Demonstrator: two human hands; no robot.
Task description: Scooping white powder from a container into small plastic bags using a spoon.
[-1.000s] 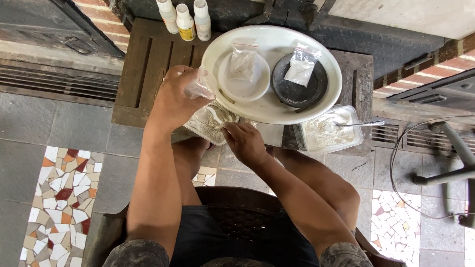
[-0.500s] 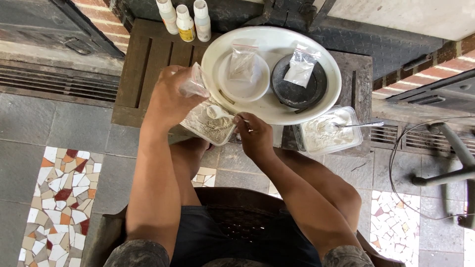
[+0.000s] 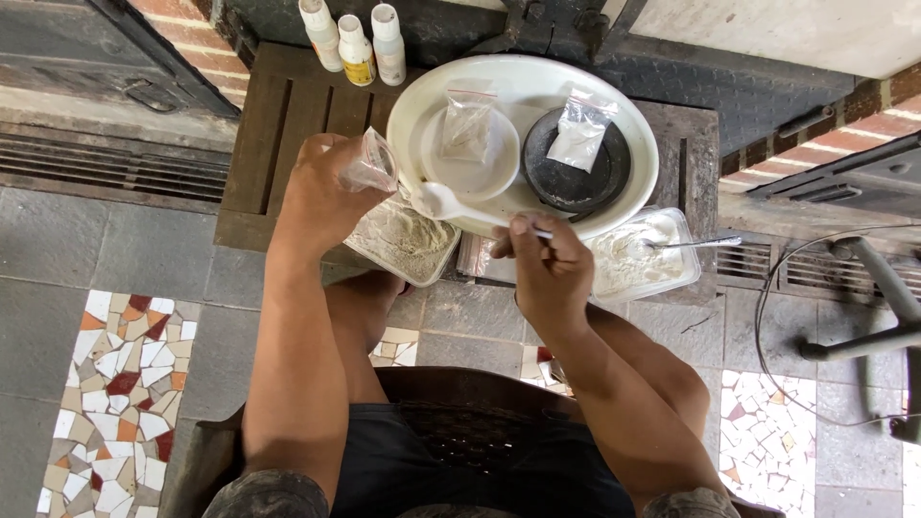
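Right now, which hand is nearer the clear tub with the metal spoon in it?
Right. The right hand, holding a white spoon, sits just left of the clear tub. The left hand, gripping a small plastic bag, is farther left, above the other powder container.

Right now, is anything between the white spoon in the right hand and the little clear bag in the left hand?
Nothing visible. The white spoon, held by the right hand, has its bowl just right of the small clear bag pinched in the left hand, above the container of powder.
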